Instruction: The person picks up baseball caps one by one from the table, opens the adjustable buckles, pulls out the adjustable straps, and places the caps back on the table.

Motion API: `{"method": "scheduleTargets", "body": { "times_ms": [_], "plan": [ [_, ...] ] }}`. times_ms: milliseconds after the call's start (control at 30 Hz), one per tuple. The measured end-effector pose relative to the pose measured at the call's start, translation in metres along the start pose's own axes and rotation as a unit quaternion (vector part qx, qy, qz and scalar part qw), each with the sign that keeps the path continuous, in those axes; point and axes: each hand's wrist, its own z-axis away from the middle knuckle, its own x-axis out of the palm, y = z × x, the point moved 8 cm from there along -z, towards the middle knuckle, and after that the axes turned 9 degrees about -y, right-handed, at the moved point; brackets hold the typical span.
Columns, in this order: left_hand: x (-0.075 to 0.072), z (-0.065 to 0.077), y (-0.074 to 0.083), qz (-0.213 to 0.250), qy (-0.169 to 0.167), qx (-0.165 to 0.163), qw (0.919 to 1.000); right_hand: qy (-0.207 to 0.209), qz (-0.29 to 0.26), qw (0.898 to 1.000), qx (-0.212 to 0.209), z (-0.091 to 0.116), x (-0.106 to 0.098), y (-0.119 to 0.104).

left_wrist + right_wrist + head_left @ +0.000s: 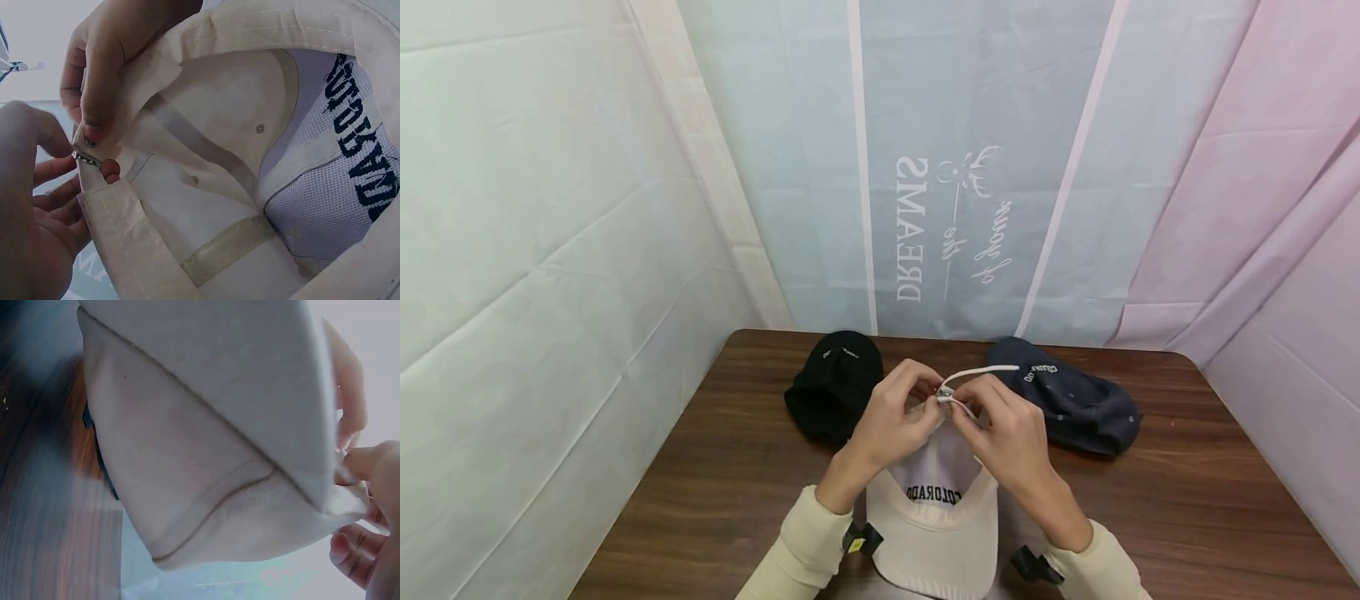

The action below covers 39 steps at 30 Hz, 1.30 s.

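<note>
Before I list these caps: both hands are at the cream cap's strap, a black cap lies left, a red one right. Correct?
The right cap is navy, not red, as the head view shows. The rest holds: left hand and right hand at the strap of the cream cap, black cap left.

I am looking into a curtained-off booth: a pale cloth sheet [535,192] is hanging on the left, a light-blue curtain [775,125] with mirrored "DREAMS" lettering [912,229] is closing the back, pink drapery [1277,108] is lining the right, and a wood-grain table [715,492] is standing between. Whether home or workplace, I am not managing to tell.
</note>
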Motion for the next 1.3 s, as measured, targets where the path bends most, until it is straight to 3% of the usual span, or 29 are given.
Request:
{"method": "scheduleTargets", "body": {
  "times_ms": [167,433,700,1300],
  "plan": [
    [0.0031,0.0007,-0.0002,-0.005,-0.014,0.0,0.9999,-0.006,0.008,1.0,0.016,0.0004,0.0016,0.0032],
    [0.0006,0.0005,0.0027,-0.018,0.01,-0.001,0.9998,-0.016,0.024,0.999,0.022,0.0002,0.0025,0.0047],
    [-0.0012,0.0023,0.0045,-0.053,0.021,-0.002,0.9984,-0.002,0.014,1.0,0.006,0.0005,0.0004,0.0025],
    [-0.0026,0.0031,0.0068,-0.059,0.028,0.002,0.9979,0.032,0.014,0.999,-0.022,0.0007,-0.0036,-0.0035]
  ]
}}
